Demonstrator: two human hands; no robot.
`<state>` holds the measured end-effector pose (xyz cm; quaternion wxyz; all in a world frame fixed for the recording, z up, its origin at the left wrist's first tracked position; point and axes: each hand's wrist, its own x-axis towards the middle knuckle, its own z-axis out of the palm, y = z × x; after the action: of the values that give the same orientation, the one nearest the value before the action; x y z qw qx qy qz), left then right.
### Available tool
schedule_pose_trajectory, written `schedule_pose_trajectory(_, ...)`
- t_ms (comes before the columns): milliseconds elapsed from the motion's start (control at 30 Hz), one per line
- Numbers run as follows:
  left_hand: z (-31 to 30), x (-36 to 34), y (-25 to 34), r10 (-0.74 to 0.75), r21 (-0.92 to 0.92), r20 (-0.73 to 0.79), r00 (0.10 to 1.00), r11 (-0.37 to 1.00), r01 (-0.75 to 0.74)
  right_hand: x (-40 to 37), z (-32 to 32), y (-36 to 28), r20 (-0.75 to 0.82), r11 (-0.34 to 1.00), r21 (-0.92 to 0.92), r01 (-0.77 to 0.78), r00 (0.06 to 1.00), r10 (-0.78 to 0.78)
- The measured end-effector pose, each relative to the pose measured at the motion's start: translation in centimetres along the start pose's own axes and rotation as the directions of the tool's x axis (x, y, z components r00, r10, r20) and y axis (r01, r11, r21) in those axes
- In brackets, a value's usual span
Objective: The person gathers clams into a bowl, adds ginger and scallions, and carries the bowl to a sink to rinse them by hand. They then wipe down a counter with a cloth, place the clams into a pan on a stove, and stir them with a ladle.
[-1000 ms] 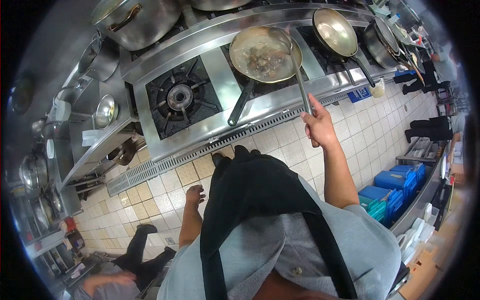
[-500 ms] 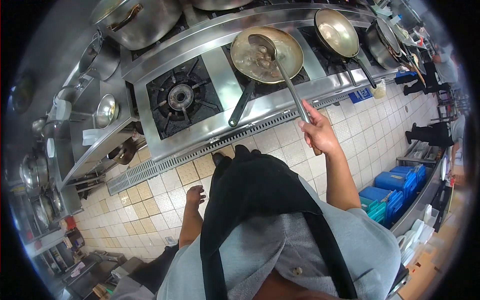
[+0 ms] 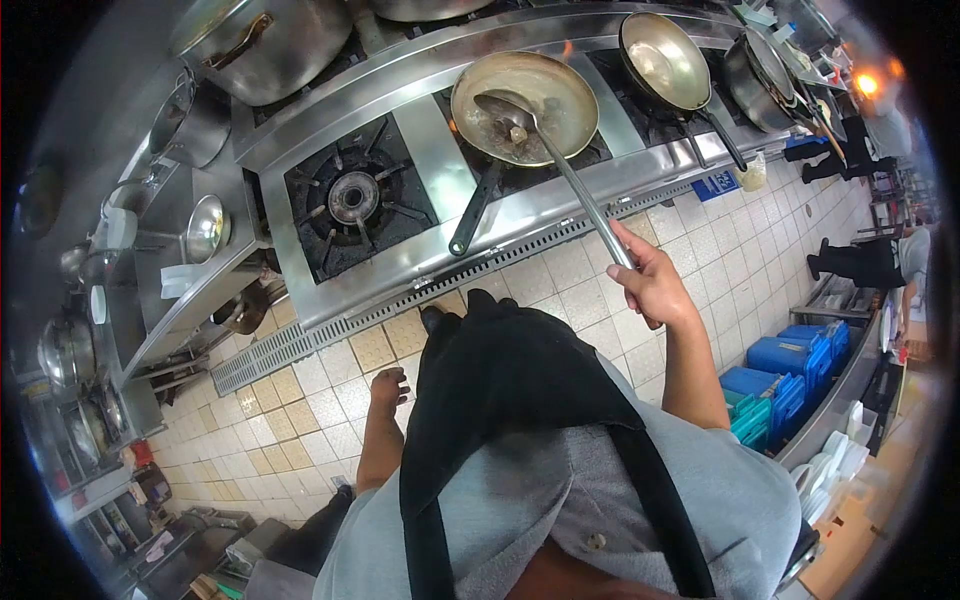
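Observation:
My right hand (image 3: 657, 287) is wrapped around the handle of a long metal ladle (image 3: 583, 196). The ladle's bowl rests low inside a frying pan (image 3: 572, 95), over brownish pieces in a shallow, steaming liquid. The pan sits on a burner, its black handle (image 3: 474, 212) angled toward me, with no hand on it. A little orange flame shows at the pan's edge. Down by my side hangs my left hand (image 3: 389, 386), empty, its fingers loosely bent and apart, well away from the stove.
An unlit-looking burner (image 3: 353, 198) lies left of the pan. A second frying pan (image 3: 664, 62) and a pot (image 3: 757, 85) stand to the right. A large pot (image 3: 262, 48) is behind. Blue bins (image 3: 790, 362) line the right side; people work at the far right.
The ladle's bowl has shifted left and lower in the pan, and my right hand has come slightly back toward me. Bright orange flame has appeared at the far right.

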<state>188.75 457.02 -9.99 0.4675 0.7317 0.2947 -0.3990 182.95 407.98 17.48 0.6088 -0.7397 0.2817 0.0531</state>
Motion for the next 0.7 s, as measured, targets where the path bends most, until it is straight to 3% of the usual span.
schedule_pose_trajectory(100,0.3,-0.9,0.8,-0.046,-0.039,-0.023,0.999,0.998,0.045,0.4,0.3,0.4,-0.035,1.000,-0.007,-0.023,0.999,0.023)
schedule_pose_trajectory(300,-0.3,0.1,-0.8,0.015,-0.061,-0.013,1.000,0.998,-0.016,1.3,0.5,1.1,-0.129,0.998,0.000,0.060,0.990,-0.059)
schedule_pose_trajectory(367,-0.9,0.6,-2.1,0.139,0.152,0.014,0.990,0.979,-0.139,1.5,0.6,0.5,-0.164,0.998,0.004,0.057,0.985,-0.056)
schedule_pose_trajectory(467,-1.4,1.0,-3.7,0.235,0.208,0.078,0.969,0.947,-0.247,2.4,0.5,0.8,-0.226,0.997,-0.011,0.073,0.971,-0.074)
schedule_pose_trajectory(700,-1.7,2.7,-5.1,0.227,0.184,0.091,0.970,0.953,-0.240,4.8,1.4,2.7,-0.216,0.994,-0.064,0.087,0.971,-0.099)
